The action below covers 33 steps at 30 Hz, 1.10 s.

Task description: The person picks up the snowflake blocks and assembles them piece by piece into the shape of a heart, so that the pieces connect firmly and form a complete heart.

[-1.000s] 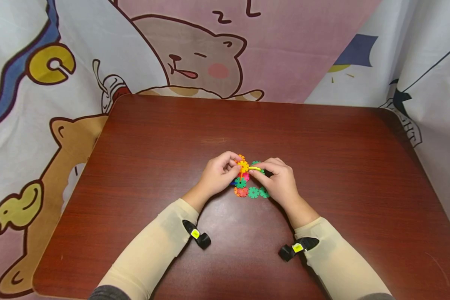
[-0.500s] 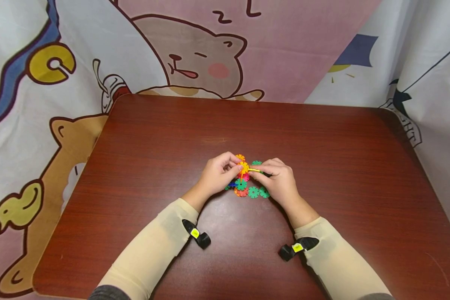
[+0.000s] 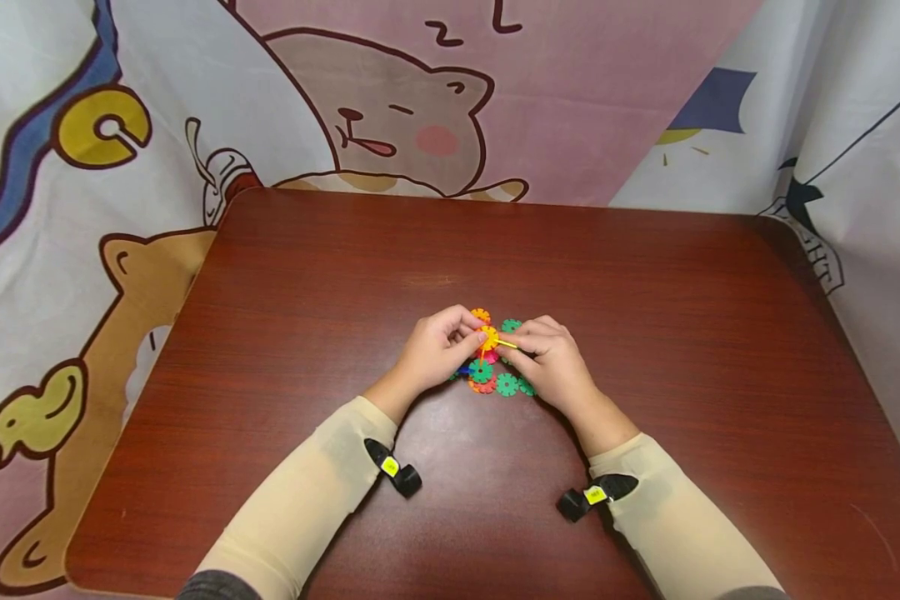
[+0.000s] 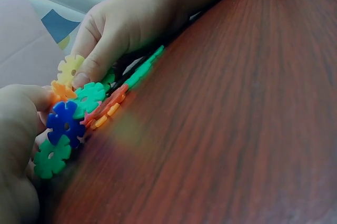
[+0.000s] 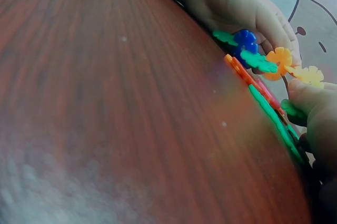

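My left hand (image 3: 441, 342) pinches an orange notched plastic disc (image 3: 488, 337), a flower-shaped linking piece. Thumb and forefinger of my right hand (image 3: 553, 358) pinch a yellow notched disc (image 5: 311, 76), seen nearly edge-on from the head. Its rim meets the orange disc's rim in the right wrist view. From the orange disc runs a joined chain: a green disc (image 4: 88, 99), a blue disc (image 4: 64, 123) and another green disc (image 4: 52, 158). This chain stands up from the table, close over flat-lying pieces. My fingers partly hide the yellow disc.
Under and between the hands, more linked discs lie on the brown table (image 3: 450, 517): red-orange discs (image 3: 483, 384), green discs (image 3: 507, 384) and an orange one (image 3: 480, 316) at the back. A printed cartoon cloth (image 3: 390, 108) hangs behind the table's far edge.
The yellow disc has turned from showing some of its face to nearly edge-on. The orange disc and joined green disc have shifted slightly toward the person. Both hands stay in almost the same place.
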Available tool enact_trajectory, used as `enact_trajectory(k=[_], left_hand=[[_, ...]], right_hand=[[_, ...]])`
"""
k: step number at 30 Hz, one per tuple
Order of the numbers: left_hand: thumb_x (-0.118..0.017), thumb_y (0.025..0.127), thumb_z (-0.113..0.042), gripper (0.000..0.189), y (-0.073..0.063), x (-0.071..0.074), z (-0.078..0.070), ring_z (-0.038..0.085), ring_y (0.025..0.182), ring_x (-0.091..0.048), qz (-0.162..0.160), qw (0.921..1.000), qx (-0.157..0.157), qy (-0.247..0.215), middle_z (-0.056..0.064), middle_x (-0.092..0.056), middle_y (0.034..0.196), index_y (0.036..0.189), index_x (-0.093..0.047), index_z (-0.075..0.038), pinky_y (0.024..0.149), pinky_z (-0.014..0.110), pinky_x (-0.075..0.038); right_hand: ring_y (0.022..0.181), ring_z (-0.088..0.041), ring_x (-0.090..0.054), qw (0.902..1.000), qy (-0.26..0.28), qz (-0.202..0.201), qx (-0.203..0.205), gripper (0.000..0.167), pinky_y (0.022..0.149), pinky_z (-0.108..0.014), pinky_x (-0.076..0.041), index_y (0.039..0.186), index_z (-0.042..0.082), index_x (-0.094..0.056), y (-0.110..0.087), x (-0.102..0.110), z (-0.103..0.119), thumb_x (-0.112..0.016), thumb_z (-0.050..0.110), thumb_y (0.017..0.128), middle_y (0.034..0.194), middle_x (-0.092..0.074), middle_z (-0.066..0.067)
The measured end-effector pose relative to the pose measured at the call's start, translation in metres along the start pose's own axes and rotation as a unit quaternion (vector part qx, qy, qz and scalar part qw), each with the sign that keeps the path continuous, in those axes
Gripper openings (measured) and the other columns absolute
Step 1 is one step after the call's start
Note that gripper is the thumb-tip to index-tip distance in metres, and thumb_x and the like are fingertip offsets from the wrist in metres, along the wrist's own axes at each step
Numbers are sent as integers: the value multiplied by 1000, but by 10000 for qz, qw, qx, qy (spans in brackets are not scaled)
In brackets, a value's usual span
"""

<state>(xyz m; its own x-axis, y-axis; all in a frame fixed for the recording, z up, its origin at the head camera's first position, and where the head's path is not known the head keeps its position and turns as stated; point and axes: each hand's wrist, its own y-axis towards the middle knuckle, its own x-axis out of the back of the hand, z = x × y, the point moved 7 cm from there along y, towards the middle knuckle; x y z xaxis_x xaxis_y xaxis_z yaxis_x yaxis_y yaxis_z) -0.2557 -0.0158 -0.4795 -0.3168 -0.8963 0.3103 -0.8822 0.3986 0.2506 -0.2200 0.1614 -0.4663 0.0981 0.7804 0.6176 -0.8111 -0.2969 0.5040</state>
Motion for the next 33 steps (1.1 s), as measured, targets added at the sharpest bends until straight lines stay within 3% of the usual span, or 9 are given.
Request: enact_trajectory(k=[12,23,27,33], left_hand=[[-79,95,-7,6,0,-2,-5,6,71,-70,263,9991,-201,255,5,-78,87,97,-75,-4,65,25,-59],[-76,97,-10,8,-1,-1,0,9,71,-65,126,9997,18,231,1,-74,86,103,-71,-6,66,25,-55],[-76,97,-11,8,0,-1,0,10,71,-65,96,9997,40,208,0,-74,86,103,-71,-7,66,26,-55],[-74,98,-8,8,0,0,1,12,69,-64,2,9999,78,106,2,-72,85,102,-69,-5,64,25,-54]], right_hand=[[88,-24,-64,9997,-42,17,256,22,77,-41,-49,101,9,-87,-1,0,3,-91,0,81,83,-75,0],[87,-21,-68,9989,-5,-312,-348,31,78,-24,-52,110,9,-85,0,3,-3,-94,4,81,92,-80,-4],[87,-19,-69,9975,65,-410,-572,28,76,-21,-51,106,11,-86,-1,4,-5,-95,5,80,90,-79,-1],[68,-13,-62,9930,332,-828,-770,21,62,-15,-47,100,9,-86,-1,9,-6,-94,4,81,85,-78,-2]])
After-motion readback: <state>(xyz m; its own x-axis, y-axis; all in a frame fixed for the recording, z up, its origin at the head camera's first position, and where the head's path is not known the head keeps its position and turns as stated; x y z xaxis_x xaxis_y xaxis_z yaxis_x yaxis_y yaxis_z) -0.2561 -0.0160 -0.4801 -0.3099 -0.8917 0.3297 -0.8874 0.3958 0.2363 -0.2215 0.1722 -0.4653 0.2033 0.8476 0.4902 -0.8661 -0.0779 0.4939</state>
